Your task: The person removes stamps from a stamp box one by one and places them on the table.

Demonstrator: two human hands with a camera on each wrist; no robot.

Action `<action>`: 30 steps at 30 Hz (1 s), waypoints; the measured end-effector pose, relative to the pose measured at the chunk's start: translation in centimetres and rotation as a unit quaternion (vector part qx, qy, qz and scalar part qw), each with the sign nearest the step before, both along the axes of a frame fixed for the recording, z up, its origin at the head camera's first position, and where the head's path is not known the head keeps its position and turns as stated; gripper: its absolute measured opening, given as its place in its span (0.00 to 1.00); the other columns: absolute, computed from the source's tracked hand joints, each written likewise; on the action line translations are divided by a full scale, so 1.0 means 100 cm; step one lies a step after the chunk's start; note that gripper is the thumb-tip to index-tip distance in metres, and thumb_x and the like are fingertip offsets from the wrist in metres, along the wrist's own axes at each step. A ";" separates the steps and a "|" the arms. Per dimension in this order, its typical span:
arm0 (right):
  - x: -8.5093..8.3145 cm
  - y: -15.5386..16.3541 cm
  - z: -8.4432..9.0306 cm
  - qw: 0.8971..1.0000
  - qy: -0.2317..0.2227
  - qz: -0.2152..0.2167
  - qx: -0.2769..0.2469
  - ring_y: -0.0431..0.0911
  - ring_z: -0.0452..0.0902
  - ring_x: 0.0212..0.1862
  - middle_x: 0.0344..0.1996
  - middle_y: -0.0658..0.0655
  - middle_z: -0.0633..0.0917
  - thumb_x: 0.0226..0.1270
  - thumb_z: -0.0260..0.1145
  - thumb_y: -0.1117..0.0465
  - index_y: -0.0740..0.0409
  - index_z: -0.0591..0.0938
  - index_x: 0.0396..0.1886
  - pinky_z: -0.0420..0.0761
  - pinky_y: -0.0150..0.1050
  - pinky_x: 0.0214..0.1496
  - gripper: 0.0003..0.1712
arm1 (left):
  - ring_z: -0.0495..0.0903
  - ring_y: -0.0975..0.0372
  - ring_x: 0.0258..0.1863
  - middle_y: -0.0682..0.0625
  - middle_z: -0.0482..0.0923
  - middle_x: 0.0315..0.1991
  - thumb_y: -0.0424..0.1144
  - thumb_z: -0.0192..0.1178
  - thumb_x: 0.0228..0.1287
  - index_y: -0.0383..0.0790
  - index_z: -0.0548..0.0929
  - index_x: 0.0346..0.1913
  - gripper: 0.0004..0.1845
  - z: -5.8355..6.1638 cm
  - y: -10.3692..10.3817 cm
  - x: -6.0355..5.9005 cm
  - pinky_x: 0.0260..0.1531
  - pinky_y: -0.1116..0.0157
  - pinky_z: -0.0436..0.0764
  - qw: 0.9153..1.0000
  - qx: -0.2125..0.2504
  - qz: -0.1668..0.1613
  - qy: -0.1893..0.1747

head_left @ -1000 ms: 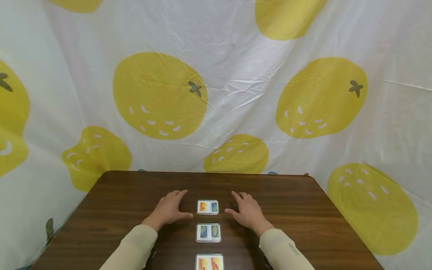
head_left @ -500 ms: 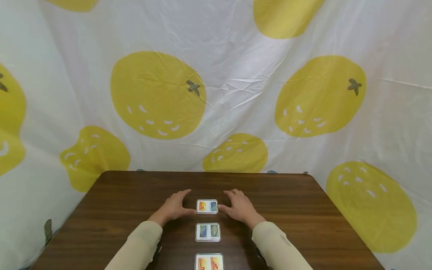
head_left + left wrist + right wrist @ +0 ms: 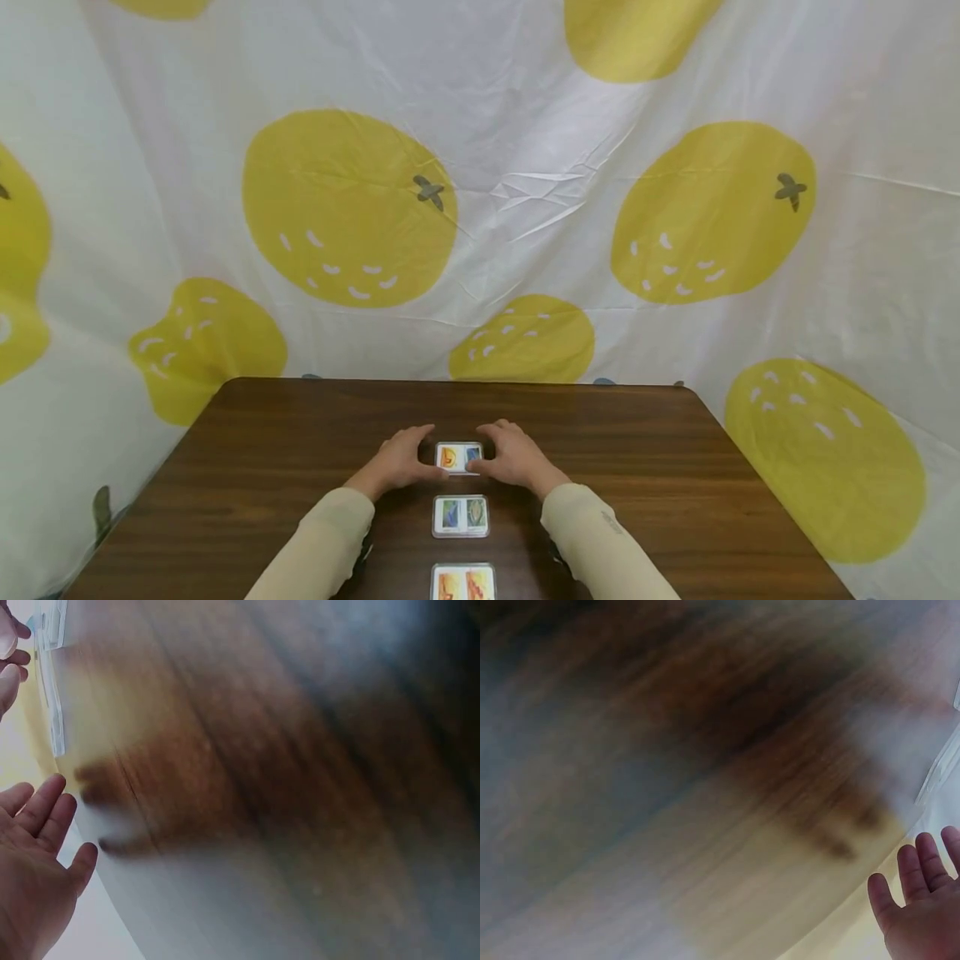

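Note:
Three picture cards lie in a column on the brown wooden table. The far card shows orange and blue panels, the middle card blue and green, and the near card is cut by the frame edge. My left hand rests against the far card's left side. My right hand touches its right side and covers that edge. In the blurred wrist views the left hand and right hand show straight fingers.
A white cloth with large yellow fruit prints hangs behind and around the table. The table's far edge runs just beyond the hands. Bare wood lies to the left and right of the card column.
Both hands have slid inward from either side of the far card until they touch its edges. The cards have not moved.

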State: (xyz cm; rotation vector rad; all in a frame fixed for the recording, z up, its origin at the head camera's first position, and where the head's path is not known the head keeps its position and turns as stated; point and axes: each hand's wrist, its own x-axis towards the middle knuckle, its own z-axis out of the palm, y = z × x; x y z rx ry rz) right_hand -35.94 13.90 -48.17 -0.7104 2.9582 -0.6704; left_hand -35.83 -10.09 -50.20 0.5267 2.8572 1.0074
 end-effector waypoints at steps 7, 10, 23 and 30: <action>-0.005 -0.005 -0.004 1.000 -0.006 0.001 0.010 0.57 0.70 0.62 0.61 0.62 0.75 0.56 0.73 0.39 0.59 0.75 0.66 0.71 0.53 0.61 0.44 | 0.72 0.46 0.59 0.42 0.78 0.55 0.55 0.75 0.50 0.30 0.70 0.67 0.47 -0.001 0.001 -0.003 0.60 0.41 0.63 1.000 -0.011 -0.006 0.017; -0.006 -0.006 -0.006 1.000 -0.009 0.002 0.012 0.56 0.70 0.61 0.60 0.61 0.75 0.55 0.74 0.39 0.59 0.75 0.66 0.71 0.53 0.61 0.44 | 0.72 0.46 0.59 0.42 0.78 0.54 0.54 0.75 0.50 0.30 0.71 0.66 0.46 -0.003 0.001 -0.004 0.59 0.41 0.64 1.000 -0.018 -0.007 0.023; -0.008 -0.011 -0.014 0.999 0.001 0.003 0.045 0.55 0.71 0.60 0.59 0.60 0.76 0.56 0.74 0.39 0.59 0.76 0.65 0.70 0.53 0.61 0.43 | 0.69 0.45 0.59 0.38 0.72 0.60 0.53 0.76 0.49 0.32 0.74 0.65 0.44 -0.003 0.005 -0.004 0.58 0.43 0.65 0.998 -0.052 -0.017 0.026; -0.007 -0.012 -0.013 0.997 0.014 0.017 0.069 0.55 0.71 0.59 0.56 0.60 0.77 0.57 0.74 0.41 0.61 0.78 0.64 0.69 0.56 0.62 0.41 | 0.68 0.45 0.58 0.39 0.72 0.57 0.51 0.75 0.51 0.32 0.76 0.63 0.39 -0.003 0.006 -0.005 0.57 0.43 0.65 0.997 -0.072 -0.026 0.030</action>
